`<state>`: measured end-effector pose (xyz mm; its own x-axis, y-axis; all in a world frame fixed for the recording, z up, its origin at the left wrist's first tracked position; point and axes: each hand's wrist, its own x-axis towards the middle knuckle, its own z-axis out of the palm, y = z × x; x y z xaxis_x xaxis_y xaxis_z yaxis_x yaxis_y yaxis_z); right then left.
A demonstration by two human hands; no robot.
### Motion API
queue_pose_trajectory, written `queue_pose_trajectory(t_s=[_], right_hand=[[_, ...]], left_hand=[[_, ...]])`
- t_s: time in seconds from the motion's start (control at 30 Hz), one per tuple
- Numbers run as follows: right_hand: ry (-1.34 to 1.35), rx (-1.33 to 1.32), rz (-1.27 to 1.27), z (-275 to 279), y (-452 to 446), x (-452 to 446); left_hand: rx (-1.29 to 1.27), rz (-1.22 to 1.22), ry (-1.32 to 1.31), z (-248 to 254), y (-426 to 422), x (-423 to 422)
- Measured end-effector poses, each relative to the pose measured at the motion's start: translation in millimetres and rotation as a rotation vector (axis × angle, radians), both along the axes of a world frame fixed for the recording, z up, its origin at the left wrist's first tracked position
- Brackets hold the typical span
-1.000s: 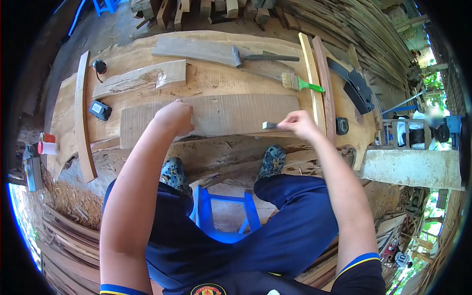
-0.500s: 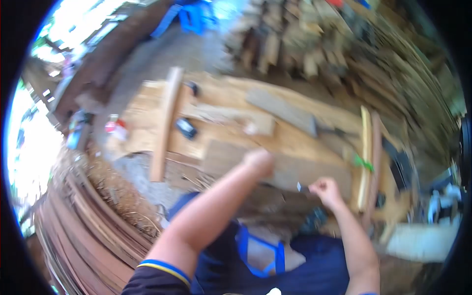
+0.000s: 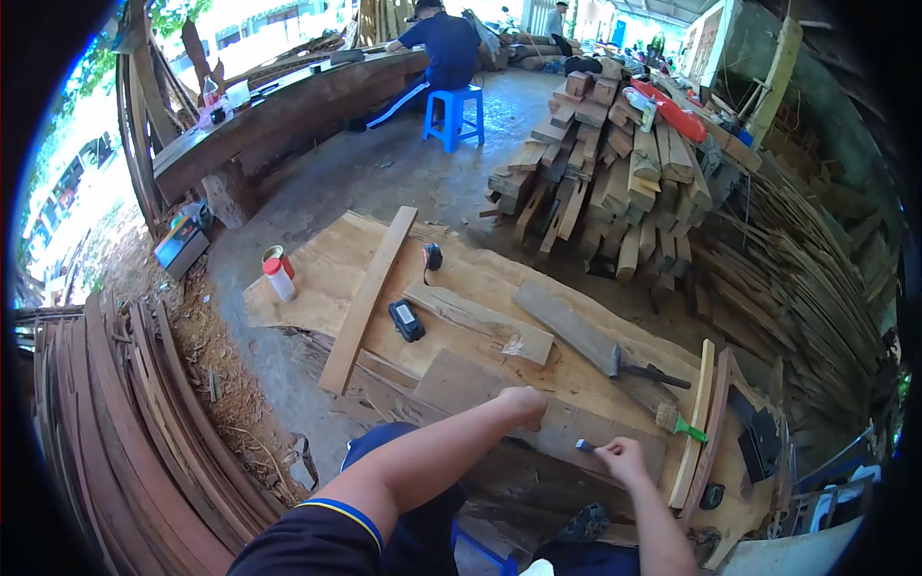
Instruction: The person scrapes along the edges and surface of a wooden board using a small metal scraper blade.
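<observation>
My left hand (image 3: 524, 407) is closed above the near edge of a flat grey-brown board (image 3: 586, 432); what it holds, if anything, is hidden. Between the fingertips of my right hand (image 3: 624, 457) is a small block (image 3: 586, 445) with a pale end, held over the board's right part. Behind the board lie a rough wood piece (image 3: 480, 319), a hammer (image 3: 643, 370) and a green-handled brush (image 3: 680, 420). A black battery-like block (image 3: 406, 321) rests to the left.
A long slat (image 3: 370, 298) crosses the slab table (image 3: 317, 250) at left, near a red-capped bottle (image 3: 279, 278). Two upright strips stand at right. Stacked timber (image 3: 605, 173) lies beyond. Another person (image 3: 447, 48) sits on a blue stool (image 3: 453, 117) at the back.
The view has swung up and left, bringing the seated person and the timber stack into sight. My right hand still holds the small block; my left hand stays over the board.
</observation>
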<state>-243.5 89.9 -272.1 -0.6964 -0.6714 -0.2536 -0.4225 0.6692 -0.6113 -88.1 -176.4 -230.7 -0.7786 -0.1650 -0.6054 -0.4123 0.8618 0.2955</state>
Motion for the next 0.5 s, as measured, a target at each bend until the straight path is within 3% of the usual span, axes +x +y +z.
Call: queue_pose_trajectory(t_s=[0.07,0.13,0.27,0.33,0.4,0.47,0.5], right_hand=[[0.011,0.087,0.076,35,-15,34],[-0.03,0.118,0.111,35,-13,26],[0.058,0.133,-0.224,6,50,-58],[0.113,0.174,-0.378,1,81,-82],[0.17,0.225,-0.377,6,84,-80],[0.179,0.226,-0.351,3,90,-76],[0.16,0.205,-0.334,8,86,-69]], left_hand=[[-0.014,0.001,0.036,-2,5,2],[0.026,-0.02,0.073,3,5,9],[0.036,-0.087,0.131,27,7,13],[0.104,-0.175,0.243,78,18,20],[0.87,-0.014,0.549,123,44,34],[1.679,-0.011,0.393,188,65,67],[1.934,-0.12,0.353,201,71,87]])
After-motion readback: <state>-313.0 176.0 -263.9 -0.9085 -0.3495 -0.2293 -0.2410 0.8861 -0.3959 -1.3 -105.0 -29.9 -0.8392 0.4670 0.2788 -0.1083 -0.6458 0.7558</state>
